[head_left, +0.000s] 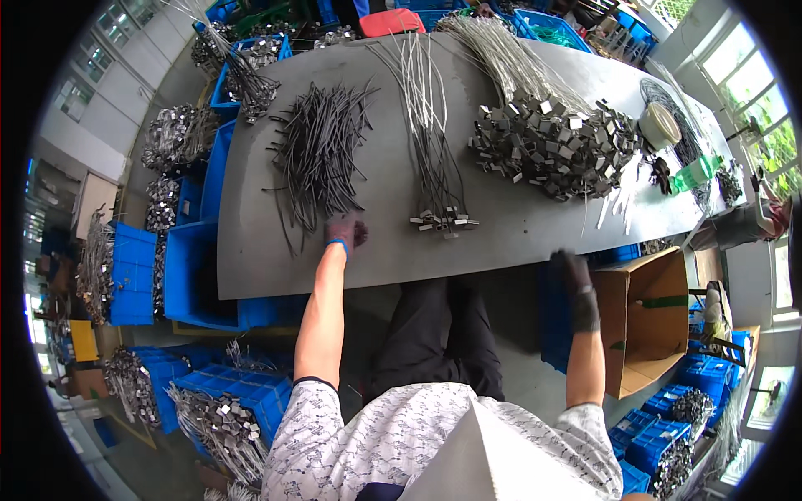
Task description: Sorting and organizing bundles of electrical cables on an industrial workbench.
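Observation:
My left hand (347, 231), in a dark reddish glove with a blue cuff, is at the near end of a loose pile of thin black tubes (322, 159). Its fingers are blurred, so any grip on a tube does not show. My right hand (570, 271), in a black glove, is over the table's near edge on the right, smeared by motion. Between and beyond the hands lies a bundle of wires (428, 142), pale at the far end and dark nearer, with small metal blocks (444, 221) at the near end.
A big heap of metal blocks with wires (555, 146) covers the right of the grey table (251, 242). Beyond it are a tape roll (659, 126) and a green bottle (697, 174). Blue crates (192, 275) stand at the left; an open cardboard box (614, 326) is below the right edge.

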`<state>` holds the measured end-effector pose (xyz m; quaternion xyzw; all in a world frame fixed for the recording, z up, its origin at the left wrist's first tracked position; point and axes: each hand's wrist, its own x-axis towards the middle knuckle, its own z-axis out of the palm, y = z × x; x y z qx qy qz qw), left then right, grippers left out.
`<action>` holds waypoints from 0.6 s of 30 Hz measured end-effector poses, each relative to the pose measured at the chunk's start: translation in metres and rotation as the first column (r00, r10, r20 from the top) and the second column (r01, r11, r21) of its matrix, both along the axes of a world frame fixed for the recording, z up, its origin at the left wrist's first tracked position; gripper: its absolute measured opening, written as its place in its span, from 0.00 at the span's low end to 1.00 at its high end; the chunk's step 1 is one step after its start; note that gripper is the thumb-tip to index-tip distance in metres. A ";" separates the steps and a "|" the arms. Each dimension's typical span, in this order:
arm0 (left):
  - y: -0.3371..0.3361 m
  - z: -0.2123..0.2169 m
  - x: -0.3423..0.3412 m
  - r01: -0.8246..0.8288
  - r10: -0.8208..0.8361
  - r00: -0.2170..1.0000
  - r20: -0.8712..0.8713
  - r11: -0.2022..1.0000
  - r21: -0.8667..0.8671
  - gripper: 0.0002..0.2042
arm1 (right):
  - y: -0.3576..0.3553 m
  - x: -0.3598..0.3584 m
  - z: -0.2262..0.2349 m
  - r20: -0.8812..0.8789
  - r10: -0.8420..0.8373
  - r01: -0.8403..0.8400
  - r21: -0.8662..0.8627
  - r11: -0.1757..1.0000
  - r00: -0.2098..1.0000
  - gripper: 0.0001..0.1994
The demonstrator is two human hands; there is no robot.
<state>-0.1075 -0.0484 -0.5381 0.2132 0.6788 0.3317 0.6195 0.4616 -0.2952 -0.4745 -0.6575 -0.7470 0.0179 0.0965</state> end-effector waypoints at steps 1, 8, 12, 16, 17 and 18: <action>0.006 0.001 0.042 -0.052 0.040 0.960 0.277 0.998 0.037 0.12 | -0.088 0.064 -0.036 -0.491 -0.363 0.306 -0.195 0.932 0.792 0.10; -0.044 -0.002 0.037 -0.438 0.305 0.533 0.789 0.898 -0.051 0.06 | -0.383 -0.121 -0.106 -0.075 -0.673 0.557 -0.499 0.664 0.736 0.05; -0.086 0.005 0.130 -0.066 -0.053 0.589 0.806 0.991 0.113 0.05 | -0.485 -0.181 -0.098 0.086 -0.848 0.174 -0.985 0.008 0.522 0.13; -0.154 0.022 0.255 0.330 -0.447 0.890 0.093 0.769 0.548 0.09 | -0.600 -0.213 -0.148 -0.122 -0.741 0.472 -0.700 0.536 0.661 0.14; -0.163 0.030 0.279 0.239 -0.349 0.874 0.339 0.915 0.325 0.06 | -0.616 -0.205 -0.171 -0.148 -0.870 0.482 -0.783 0.394 0.471 0.14; -0.168 0.039 0.303 0.195 -0.212 0.821 0.530 0.977 0.089 0.03 | -0.621 -0.204 -0.194 -0.174 -0.955 0.452 -0.850 0.268 0.239 0.15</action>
